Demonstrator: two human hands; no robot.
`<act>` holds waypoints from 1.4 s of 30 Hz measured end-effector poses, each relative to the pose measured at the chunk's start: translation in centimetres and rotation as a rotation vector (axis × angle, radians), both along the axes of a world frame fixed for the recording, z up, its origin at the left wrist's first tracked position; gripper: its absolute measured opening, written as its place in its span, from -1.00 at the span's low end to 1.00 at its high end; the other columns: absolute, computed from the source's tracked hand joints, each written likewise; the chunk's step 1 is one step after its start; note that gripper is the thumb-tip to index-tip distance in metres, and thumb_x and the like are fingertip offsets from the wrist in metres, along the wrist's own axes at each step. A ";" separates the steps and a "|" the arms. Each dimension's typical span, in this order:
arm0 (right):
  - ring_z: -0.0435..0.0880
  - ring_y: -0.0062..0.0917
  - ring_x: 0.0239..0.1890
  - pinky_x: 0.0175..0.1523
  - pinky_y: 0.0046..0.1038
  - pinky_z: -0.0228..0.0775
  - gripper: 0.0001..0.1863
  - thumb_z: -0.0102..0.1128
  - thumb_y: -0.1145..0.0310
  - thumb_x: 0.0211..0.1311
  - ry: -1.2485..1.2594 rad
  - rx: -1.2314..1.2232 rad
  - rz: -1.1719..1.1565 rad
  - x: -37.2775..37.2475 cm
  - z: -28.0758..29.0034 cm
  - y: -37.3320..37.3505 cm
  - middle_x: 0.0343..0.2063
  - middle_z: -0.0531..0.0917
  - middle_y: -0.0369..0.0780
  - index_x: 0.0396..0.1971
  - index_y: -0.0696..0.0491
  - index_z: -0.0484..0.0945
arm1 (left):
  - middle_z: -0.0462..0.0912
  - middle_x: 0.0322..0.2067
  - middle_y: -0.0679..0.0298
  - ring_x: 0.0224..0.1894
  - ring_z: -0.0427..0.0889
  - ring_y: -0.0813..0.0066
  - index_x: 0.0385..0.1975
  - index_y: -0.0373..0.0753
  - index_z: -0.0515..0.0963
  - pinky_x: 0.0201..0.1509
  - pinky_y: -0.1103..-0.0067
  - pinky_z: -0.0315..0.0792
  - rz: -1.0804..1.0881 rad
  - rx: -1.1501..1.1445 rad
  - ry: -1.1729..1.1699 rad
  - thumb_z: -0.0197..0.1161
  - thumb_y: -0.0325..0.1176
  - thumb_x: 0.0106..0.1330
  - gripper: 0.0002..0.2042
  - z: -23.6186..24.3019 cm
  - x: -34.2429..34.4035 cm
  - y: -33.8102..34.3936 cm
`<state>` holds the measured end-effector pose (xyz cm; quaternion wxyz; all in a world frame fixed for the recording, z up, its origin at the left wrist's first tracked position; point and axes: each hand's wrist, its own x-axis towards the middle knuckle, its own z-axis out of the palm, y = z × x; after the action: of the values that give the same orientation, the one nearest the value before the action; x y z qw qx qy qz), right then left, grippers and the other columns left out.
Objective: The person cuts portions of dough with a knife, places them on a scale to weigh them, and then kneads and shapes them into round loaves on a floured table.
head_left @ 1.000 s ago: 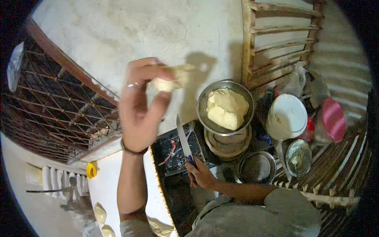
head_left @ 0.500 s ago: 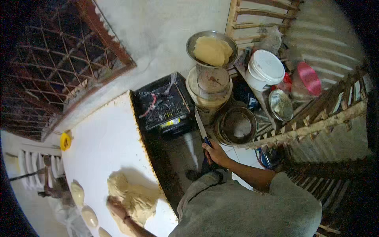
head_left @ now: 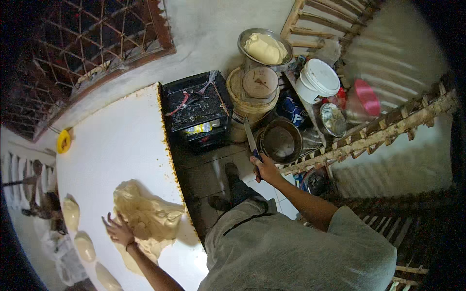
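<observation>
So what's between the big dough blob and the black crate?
In the head view, only bare white table top lies between the dough under the left hand and the black crate.

Pale flattened dough (head_left: pixel 145 218) on white table; knife (head_left: pixel 251 139) blade-up.

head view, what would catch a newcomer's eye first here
The big pale dough spread on the white table at lower left, with the left hand pressed flat on its edge. Next, the knife in the right hand at centre, blade pointing up toward the scale, whose steel bowl holds more dough. A row of shaped dough pieces lines the table's left edge.
</observation>
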<state>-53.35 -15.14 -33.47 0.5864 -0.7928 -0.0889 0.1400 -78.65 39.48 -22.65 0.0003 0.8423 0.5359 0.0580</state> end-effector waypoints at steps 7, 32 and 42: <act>0.47 -0.51 -0.66 -0.55 -0.38 0.34 -0.58 -0.01 0.02 0.52 -0.008 -0.396 0.247 -1.7 2.8 7.5 -0.57 0.49 -0.24 0.02 0.10 0.40 | 0.24 0.46 0.37 0.46 0.25 0.33 0.44 0.16 0.25 0.58 0.17 -0.14 0.074 -0.155 -0.079 -0.26 0.35 0.46 -0.34 -4.3 -0.9 -3.1; 0.65 -0.18 -0.12 -0.04 -0.17 0.45 -0.49 0.18 0.09 0.32 0.282 -0.299 0.538 5.3 5.1 31.5 -0.20 0.56 0.03 0.05 0.18 0.38 | 0.54 0.14 0.09 0.19 0.50 0.20 0.12 -0.38 0.50 0.30 0.28 0.38 0.307 -0.254 -1.259 -0.07 -0.09 0.57 -0.55 -2.2 -2.4 -15.8; 0.36 -0.73 -0.60 -0.54 -0.58 0.25 -0.87 0.08 0.35 0.41 0.180 0.430 -0.037 19.0 15.9 4.2 -0.53 0.43 -0.37 -0.11 0.00 0.43 | 0.63 -0.12 0.21 -0.07 0.60 0.43 -0.06 -0.32 0.54 0.10 0.51 0.44 -0.657 -0.919 -1.128 0.09 -0.43 0.49 -0.84 8.4 35.3 -25.2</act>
<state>-34.36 -10.98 -17.55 0.7500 -0.6354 -0.0494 0.1771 -43.33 14.31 -14.29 0.6356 0.7165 0.1495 0.2456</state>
